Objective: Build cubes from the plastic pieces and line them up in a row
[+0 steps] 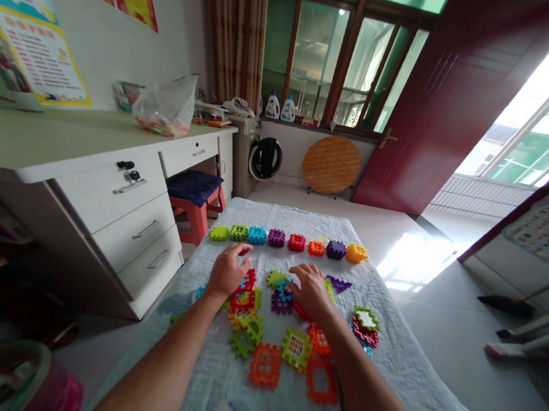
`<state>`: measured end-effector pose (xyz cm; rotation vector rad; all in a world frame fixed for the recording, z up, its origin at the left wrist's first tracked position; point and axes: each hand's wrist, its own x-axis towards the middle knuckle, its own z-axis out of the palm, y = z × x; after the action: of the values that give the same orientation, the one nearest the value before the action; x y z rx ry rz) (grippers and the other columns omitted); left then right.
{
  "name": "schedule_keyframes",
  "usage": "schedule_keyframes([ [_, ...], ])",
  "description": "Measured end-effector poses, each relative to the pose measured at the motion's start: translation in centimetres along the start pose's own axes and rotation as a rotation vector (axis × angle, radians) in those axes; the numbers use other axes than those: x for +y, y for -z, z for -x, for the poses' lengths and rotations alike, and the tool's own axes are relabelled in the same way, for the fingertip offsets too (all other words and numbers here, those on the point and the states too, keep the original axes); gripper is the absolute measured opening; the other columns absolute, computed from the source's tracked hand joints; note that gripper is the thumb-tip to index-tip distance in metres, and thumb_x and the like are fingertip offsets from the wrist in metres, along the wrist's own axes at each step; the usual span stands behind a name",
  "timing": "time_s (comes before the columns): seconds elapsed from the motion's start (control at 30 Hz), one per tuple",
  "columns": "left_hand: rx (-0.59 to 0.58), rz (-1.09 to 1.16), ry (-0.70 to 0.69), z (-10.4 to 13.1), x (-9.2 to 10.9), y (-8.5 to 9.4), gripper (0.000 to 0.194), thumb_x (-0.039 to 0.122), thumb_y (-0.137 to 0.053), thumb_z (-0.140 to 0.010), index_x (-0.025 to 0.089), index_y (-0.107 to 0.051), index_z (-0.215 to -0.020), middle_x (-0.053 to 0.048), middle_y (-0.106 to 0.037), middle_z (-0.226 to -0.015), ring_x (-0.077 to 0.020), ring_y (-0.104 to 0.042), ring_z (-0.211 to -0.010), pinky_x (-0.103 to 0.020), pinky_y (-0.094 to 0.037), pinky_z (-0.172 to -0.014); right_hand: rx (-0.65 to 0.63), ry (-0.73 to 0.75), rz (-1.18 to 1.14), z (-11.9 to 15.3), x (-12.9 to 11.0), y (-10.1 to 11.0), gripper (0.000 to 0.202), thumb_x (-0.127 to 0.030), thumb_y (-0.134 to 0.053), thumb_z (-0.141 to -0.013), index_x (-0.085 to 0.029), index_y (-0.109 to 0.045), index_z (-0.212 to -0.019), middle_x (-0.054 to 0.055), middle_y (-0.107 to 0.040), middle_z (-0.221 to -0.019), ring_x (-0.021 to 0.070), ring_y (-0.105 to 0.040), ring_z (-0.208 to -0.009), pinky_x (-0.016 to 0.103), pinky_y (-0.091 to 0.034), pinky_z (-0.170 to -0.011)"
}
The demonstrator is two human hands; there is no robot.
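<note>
My left hand hovers over the left side of the loose pieces, thumb and fingers apart, holding nothing. Just beside it are red interlocking pieces. My right hand is spread above the middle of the pile, its fingertips by a blue piece and a purple piece; whether it touches them I cannot tell. Nearer to me lie an orange window piece, a green window piece and an orange square frame. Behind both hands runs a row of assembled blocks, including a red block and a yellow block.
A grey-blue cloth covers the table. At its right lie stacked green and red pieces, and a purple triangle is behind my right hand. A white desk and a stool stand to the left.
</note>
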<state>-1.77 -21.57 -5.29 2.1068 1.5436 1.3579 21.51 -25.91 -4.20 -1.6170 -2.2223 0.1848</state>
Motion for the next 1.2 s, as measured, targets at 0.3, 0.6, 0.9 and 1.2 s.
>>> schedule_keyframes([
  [0.3,-0.039,0.024,0.009,-0.2,0.4,0.0,0.018,0.019,-0.054,-0.076,0.018,-0.062,-0.093,-0.005,-0.066,-0.090,-0.0186,-0.063,-0.086,-0.033,-0.050,-0.084,-0.198,0.230,-0.051,0.8,-0.3,0.0,0.099,-0.059,-0.079,-0.049,-0.026,-0.042,-0.135,0.008,-0.049,-0.128,0.0293,-0.041,-0.113,0.043,-0.029,-0.099],
  [0.6,-0.683,-0.146,-0.060,3.6,5.2,5.8,0.095,0.060,-0.074,-0.055,0.028,-0.039,-0.137,-0.012,-0.030,-0.149,-0.0355,-0.029,-0.135,-0.050,-0.030,-0.108,-0.024,0.067,-0.053,0.6,1.1,0.3,0.064,-0.042,-0.070,-0.072,-0.023,-0.049,-0.129,0.009,-0.052,-0.125,0.0277,-0.043,-0.111,0.041,-0.034,-0.094],
  [0.9,-0.787,-0.357,-0.148,9.6,5.7,4.0,0.101,0.069,-0.069,-0.056,0.032,-0.032,-0.142,-0.012,-0.008,-0.156,-0.0439,-0.001,-0.140,-0.062,-0.016,-0.108,0.006,0.018,-0.110,1.2,3.1,3.3,0.043,-0.031,-0.067,-0.076,-0.021,-0.057,-0.117,0.009,-0.055,-0.117,0.0257,-0.048,-0.105,0.041,-0.039,-0.090],
  [1.2,-0.624,-0.438,-0.395,7.9,7.9,1.6,0.065,0.029,-0.056,-0.079,0.025,-0.035,-0.141,-0.011,-0.029,-0.151,-0.0354,-0.017,-0.140,-0.059,-0.013,-0.111,0.090,-0.009,-0.136,2.3,7.0,3.7,0.035,-0.029,-0.065,-0.076,-0.019,-0.060,-0.110,0.009,-0.057,-0.111,0.0243,-0.051,-0.103,0.040,-0.040,-0.092],
])
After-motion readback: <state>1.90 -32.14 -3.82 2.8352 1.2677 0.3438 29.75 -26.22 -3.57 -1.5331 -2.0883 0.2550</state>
